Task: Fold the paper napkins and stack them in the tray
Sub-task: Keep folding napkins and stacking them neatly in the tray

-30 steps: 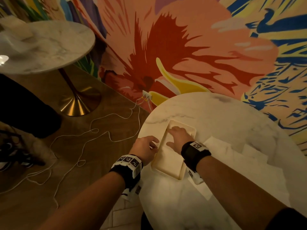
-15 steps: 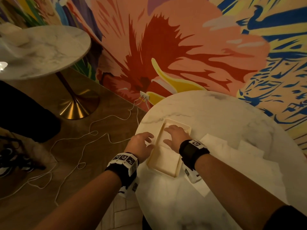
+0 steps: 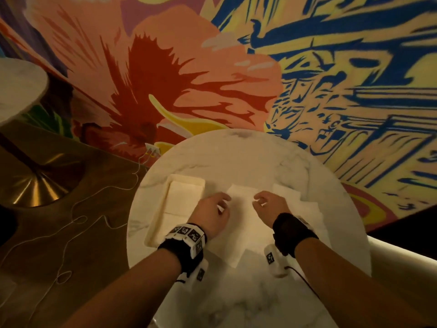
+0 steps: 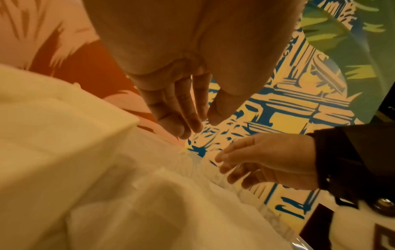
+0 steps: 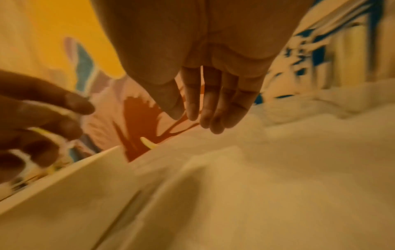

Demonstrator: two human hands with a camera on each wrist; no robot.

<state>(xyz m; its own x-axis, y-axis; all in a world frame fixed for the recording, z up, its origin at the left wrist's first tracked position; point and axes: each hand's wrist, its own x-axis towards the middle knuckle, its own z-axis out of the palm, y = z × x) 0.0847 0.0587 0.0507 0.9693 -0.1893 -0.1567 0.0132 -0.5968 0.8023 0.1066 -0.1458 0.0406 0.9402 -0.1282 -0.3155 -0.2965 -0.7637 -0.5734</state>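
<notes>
Nearest, both forearms reach in over the near edge of the round marble table (image 3: 236,292), each wrist wrapped in a dark band carrying a white marker block. Just beyond the wrists, an unfolded paper napkin (image 3: 243,223) lies flat near the middle of the table, on top of more loose napkins (image 3: 305,207) that spread toward the right edge. The left hand (image 3: 210,215) is over the napkin's left edge and the right hand (image 3: 269,208) is over its right side, palms down, fingers relaxed and slightly bent, tips pointing toward each other across the sheet; neither closes on anything. Whether the fingertips touch the paper cannot be told, and the wrist views are blurred. To the left of the left hand, near the table's left edge, sits the cream rectangular tray (image 3: 153,223), with folded napkins (image 3: 182,197) lying flat inside it. Past the left edge, a thin white cord (image 3: 78,218) loops over the wooden floor toward a wall socket (image 3: 151,147). Farther left stands a second table with a brass base (image 3: 37,188). Behind everything rises a painted mural wall (image 3: 236,67).
</notes>
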